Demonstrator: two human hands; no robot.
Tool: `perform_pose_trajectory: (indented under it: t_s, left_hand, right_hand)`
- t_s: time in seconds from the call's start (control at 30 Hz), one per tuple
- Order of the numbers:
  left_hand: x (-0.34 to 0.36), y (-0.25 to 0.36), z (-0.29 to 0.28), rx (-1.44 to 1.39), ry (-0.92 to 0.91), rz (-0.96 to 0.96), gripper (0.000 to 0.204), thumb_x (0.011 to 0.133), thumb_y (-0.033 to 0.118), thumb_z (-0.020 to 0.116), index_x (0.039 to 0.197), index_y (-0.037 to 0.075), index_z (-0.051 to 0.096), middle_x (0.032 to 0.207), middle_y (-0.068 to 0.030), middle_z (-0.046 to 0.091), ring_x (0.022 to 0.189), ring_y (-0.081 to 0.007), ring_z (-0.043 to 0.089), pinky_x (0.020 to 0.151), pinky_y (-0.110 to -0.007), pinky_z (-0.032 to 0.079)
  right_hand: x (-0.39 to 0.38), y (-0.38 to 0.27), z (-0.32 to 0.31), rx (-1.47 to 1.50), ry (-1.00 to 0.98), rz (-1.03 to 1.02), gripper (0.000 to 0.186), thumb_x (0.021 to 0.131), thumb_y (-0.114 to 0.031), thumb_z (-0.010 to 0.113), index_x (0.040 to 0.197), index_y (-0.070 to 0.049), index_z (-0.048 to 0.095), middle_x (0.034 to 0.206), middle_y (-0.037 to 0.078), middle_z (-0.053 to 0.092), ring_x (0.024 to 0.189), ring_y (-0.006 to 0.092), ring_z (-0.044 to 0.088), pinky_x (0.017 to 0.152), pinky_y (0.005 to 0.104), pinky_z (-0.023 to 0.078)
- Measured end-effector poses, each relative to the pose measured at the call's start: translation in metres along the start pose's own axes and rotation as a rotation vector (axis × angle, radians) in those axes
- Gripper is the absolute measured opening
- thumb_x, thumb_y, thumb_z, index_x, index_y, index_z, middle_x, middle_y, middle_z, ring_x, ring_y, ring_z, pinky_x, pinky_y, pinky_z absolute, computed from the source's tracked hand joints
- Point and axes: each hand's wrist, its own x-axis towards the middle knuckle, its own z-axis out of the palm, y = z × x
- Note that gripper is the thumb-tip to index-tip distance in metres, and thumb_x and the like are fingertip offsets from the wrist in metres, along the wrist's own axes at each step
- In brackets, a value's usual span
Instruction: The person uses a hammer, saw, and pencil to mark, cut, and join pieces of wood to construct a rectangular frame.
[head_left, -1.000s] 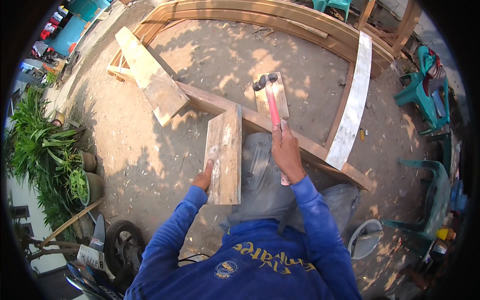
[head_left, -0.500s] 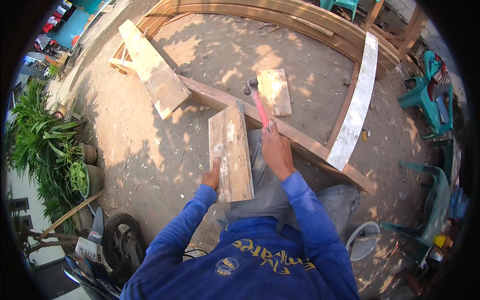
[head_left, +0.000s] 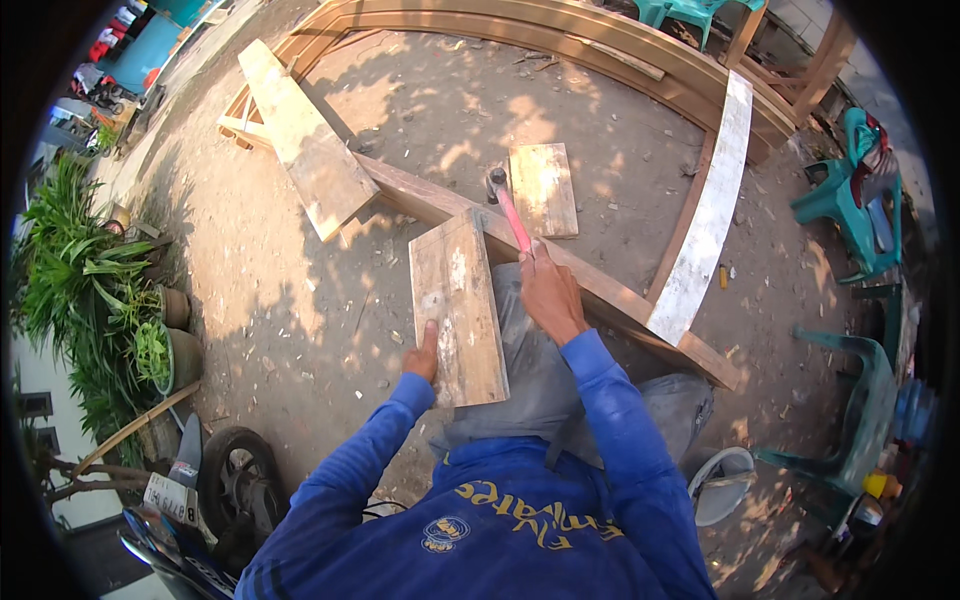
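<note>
My left hand (head_left: 423, 352) grips the left edge of a short, worn wooden board (head_left: 458, 315), thumb lying on its upper face. The far end of this board rests against a long wooden beam (head_left: 610, 288) that runs diagonally in front of me; its near end is over my lap. In my right hand (head_left: 552, 295) is a hammer (head_left: 514, 220), fingers wrapped round its red handle. The dark hammer head is raised just beyond the board's far right corner, apart from the board as far as I can see.
A small board (head_left: 543, 190) lies beyond the beam. One long plank (head_left: 305, 135) crosses the beam's far left part, a white-painted plank (head_left: 705, 220) its right end. Long timbers (head_left: 540, 30) lie at the back. Green plastic chairs (head_left: 860, 420) and a bucket (head_left: 722, 487) stand right; potted plants (head_left: 180, 355) and a motorbike wheel (head_left: 240, 480) left.
The hammer head has dipped slightly, and my right hand has shifted a little forward. My left hand keeps its hold on the board. The whole view has shifted slightly.
</note>
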Motion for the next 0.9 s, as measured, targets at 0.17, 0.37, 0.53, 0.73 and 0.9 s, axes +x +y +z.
perform_pose_trajectory:
  t_s: [0.17, 0.37, 0.53, 0.73, 0.9]
  left_hand:
    - [0.007, -0.007, 0.005, 0.057, -0.036, 0.008, 0.121, 0.083, 0.089, 0.042, 0.114, -0.027, 0.060, 0.113, -0.0436, 0.063, 0.115, -0.0506, 0.062, 0.101, -0.046, 0.045]
    - [0.016, -0.020, 0.004, -0.010, -0.063, -0.018, 0.122, 0.083, 0.090, 0.041, 0.114, -0.026, 0.060, 0.113, -0.0438, 0.063, 0.115, -0.0511, 0.062, 0.101, -0.046, 0.045]
    - [0.027, -0.031, 0.019, 0.024, 0.018, -0.016, 0.123, 0.082, 0.091, 0.040, 0.113, -0.026, 0.061, 0.112, -0.0437, 0.063, 0.116, -0.0500, 0.062, 0.100, -0.047, 0.046]
    - [0.019, -0.021, 0.011, -0.013, -0.062, -0.009, 0.122, 0.083, 0.091, 0.038, 0.111, -0.025, 0.062, 0.113, -0.0444, 0.063, 0.118, -0.0503, 0.061, 0.102, -0.047, 0.044]
    - [0.018, -0.020, 0.015, 0.009, -0.059, -0.026, 0.121, 0.083, 0.090, 0.039, 0.111, -0.026, 0.062, 0.112, -0.0440, 0.063, 0.117, -0.0503, 0.061, 0.102, -0.047, 0.044]
  right_hand:
    - [-0.004, -0.008, 0.008, 0.066, 0.088, 0.064, 0.041, 0.104, -0.027, 0.049, 0.135, 0.000, 0.054, 0.077, 0.033, 0.065, 0.074, 0.0528, 0.064, 0.068, 0.0608, 0.047]
    - [0.003, -0.004, -0.007, 0.013, 0.029, -0.022, 0.042, 0.104, -0.027, 0.049, 0.135, 0.000, 0.055, 0.078, 0.033, 0.066, 0.075, 0.0527, 0.064, 0.068, 0.0593, 0.048]
    - [0.012, 0.007, 0.006, -0.087, -0.121, 0.032, 0.047, 0.104, -0.031, 0.049, 0.140, -0.002, 0.053, 0.081, 0.032, 0.067, 0.081, 0.0522, 0.066, 0.073, 0.0589, 0.049]
    - [0.001, -0.013, -0.008, 0.051, 0.054, 0.033, 0.046, 0.103, -0.031, 0.050, 0.141, -0.004, 0.053, 0.083, 0.032, 0.068, 0.081, 0.0527, 0.065, 0.074, 0.0595, 0.050]
    - [0.005, 0.008, 0.006, -0.086, -0.071, -0.018, 0.047, 0.103, -0.031, 0.051, 0.141, -0.004, 0.052, 0.081, 0.031, 0.068, 0.079, 0.0526, 0.065, 0.071, 0.0590, 0.049]
